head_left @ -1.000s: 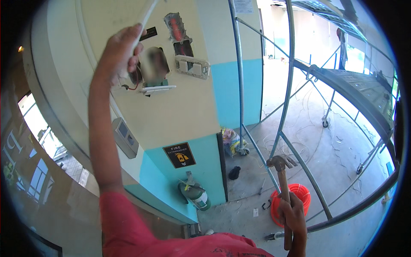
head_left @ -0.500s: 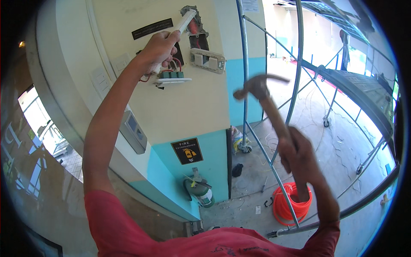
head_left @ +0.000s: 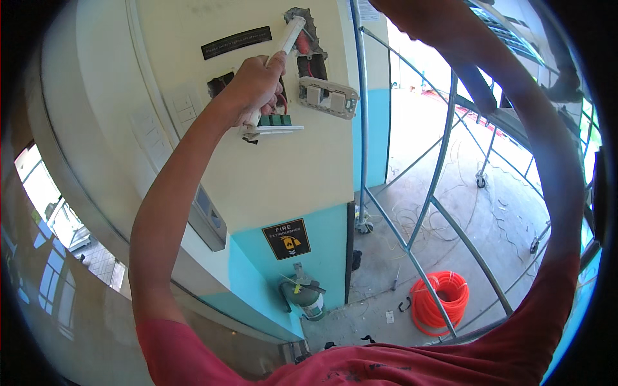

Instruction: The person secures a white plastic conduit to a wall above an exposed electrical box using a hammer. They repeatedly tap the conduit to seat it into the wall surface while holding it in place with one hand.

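My left hand (head_left: 261, 83) is closed around a white flat bar (head_left: 291, 37), whose upper end sits at a rough hole (head_left: 310, 27) chipped in the cream wall. A red conduit end (head_left: 302, 44) shows inside that hole. My right hand (head_left: 415, 18) is raised at the top edge, partly cut off, and gripped on a hammer. Only the lower handle of the hammer (head_left: 475, 87) shows; its head is out of view. Beside my left hand, a white switch plate with green terminals (head_left: 275, 122) hangs by wires. A two-switch plate (head_left: 328, 98) hangs to its right.
Metal scaffold tubes (head_left: 364, 128) stand close on the right. A coil of orange tubing (head_left: 425, 302) lies on the floor (head_left: 380, 257) behind a brace. Below the work, a fire extinguisher (head_left: 306, 297) is mounted on the turquoise wall. A grey wall device (head_left: 209, 222) juts out at left.
My right hand has swung the hammer up from mid-view to the top edge, taking its head out of view. My left hand still holds the bar at the hole; the view has shifted slightly.
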Tool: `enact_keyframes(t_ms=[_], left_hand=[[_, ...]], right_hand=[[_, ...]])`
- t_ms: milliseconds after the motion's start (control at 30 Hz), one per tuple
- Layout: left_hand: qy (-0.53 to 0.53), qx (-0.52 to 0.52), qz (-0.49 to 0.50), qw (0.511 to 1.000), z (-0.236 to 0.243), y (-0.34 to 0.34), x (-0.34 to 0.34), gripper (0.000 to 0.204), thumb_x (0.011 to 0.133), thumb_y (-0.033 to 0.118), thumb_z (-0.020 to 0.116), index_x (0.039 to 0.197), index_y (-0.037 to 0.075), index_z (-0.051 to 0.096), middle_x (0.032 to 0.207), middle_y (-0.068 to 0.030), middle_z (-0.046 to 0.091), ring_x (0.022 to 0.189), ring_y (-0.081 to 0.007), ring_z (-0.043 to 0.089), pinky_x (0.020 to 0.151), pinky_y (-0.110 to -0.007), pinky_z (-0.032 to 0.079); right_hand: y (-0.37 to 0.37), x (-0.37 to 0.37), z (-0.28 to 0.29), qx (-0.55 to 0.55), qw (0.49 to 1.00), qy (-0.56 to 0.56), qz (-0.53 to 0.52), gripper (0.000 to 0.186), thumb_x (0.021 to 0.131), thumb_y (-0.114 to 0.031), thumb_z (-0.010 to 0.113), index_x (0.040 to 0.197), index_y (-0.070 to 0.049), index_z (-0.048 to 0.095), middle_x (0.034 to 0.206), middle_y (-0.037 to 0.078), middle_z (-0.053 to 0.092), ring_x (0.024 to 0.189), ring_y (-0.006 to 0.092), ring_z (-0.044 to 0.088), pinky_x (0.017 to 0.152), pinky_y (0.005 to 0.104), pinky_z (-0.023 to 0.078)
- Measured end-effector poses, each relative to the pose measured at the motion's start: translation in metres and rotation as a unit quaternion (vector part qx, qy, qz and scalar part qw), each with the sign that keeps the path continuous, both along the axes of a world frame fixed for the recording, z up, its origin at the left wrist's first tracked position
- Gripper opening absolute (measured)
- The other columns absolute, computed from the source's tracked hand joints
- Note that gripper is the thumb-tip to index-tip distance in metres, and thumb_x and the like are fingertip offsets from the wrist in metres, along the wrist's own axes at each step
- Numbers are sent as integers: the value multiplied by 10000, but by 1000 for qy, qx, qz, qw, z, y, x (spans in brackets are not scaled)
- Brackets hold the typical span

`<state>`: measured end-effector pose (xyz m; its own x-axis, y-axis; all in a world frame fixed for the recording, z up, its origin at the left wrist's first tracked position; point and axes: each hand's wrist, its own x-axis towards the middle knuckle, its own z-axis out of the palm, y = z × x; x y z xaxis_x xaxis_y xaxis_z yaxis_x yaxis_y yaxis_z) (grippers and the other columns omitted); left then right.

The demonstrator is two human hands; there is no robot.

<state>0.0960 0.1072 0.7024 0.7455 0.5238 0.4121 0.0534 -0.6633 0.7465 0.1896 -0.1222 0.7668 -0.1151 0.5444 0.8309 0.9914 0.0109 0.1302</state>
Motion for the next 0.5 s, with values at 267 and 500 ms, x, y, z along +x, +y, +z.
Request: enact_keyframes(t_ms=[267,500], left_hand=[[24,20,-14,999,-2,13,7,496,986,483,381,939,-4,457,683,-24,439,475,-63,405,393,-234,382],[10,73,12,997,-5,-2,3,478,996,447,374,926,-20,450,675,-44,449,457,-86,410,392,-256,386]], right_hand=[[11,8,21,-160,977,68,-124,534,965,-265,424,1464,-121,300,932,159,600,745,218,623,673,342,542],[-8,-36,26,37,992,37,-113,508,985,-337,422,1447,-139,348,743,122,595,514,146,575,514,300,527]])
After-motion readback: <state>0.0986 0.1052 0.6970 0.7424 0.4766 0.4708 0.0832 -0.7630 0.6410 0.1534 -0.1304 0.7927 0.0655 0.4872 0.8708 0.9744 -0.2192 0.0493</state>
